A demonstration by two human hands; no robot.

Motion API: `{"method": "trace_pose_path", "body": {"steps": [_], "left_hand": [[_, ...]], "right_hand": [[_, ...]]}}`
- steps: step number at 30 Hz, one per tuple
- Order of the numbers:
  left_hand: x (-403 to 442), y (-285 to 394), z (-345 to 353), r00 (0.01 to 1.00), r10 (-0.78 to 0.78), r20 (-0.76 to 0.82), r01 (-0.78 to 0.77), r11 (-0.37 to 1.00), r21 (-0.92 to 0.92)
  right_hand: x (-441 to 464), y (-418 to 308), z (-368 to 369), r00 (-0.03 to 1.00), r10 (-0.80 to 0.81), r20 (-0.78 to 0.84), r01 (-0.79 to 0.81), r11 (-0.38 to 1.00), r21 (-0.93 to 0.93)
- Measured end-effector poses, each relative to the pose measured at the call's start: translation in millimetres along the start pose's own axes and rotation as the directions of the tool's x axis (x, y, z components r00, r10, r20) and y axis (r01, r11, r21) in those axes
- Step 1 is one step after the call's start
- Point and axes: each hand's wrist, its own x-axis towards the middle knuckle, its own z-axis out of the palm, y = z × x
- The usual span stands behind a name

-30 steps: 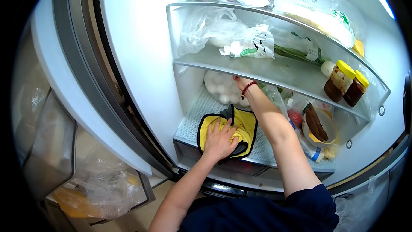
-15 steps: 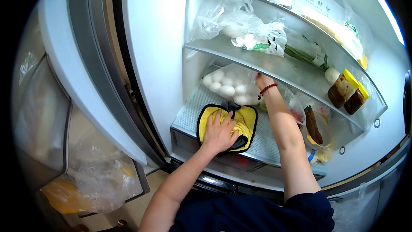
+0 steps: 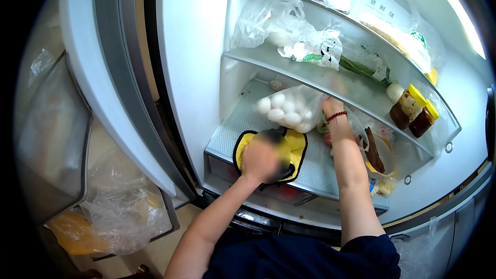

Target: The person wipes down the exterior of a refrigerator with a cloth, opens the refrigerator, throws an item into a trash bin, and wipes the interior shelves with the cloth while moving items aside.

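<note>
A yellow cloth with black edging (image 3: 295,139) lies on the textured bottom shelf (image 3: 227,137). My left hand (image 3: 260,160) rests on the cloth; its fingers are smeared by a blur, so their pose does not show. Under the glass shelf, my right hand (image 3: 332,106), with a red bead bracelet at the wrist, is closed on the top of a clear plastic bag of eggs (image 3: 289,109). The bag sits behind the cloth, its neck drawn toward my right hand. The glass partly covers my right fingers.
Above is a glass shelf (image 3: 305,70) holding plastic bags, green stalks and two yellow-lidded jars (image 3: 413,111). Bagged produce and a brown root-like item (image 3: 374,152) stand right of my right arm. The open fridge door (image 3: 88,72) is at left, with bagged food below.
My right hand has moved right, dragging the egg bag away from the left wall; a small netted item behind it now shows. My left hand has shifted slightly left on the cloth.
</note>
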Motion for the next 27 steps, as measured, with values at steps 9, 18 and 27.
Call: {"method": "trace_pose_path", "body": {"steps": [9, 18, 27], "left_hand": [[-2.9, -27.7, -17.3, 0.908, -0.042, -0.418, -0.051, 0.976, -0.21], [1.5, -83.1, -15.6, 0.857, -0.435, -0.276, 0.318, 0.868, -0.382], [55.4, -75.9, -35.6, 0.697, -0.486, -0.527, 0.348, 0.872, -0.344]], "right_hand": [[-17.4, -18.6, -1.7, 0.998, 0.024, 0.062, -0.031, 0.993, 0.117], [-9.4, -15.6, -23.7, 0.973, 0.119, 0.197, -0.155, 0.972, 0.176], [-35.8, -45.6, -16.9, 0.927, 0.247, 0.281, -0.296, 0.944, 0.145]]}}
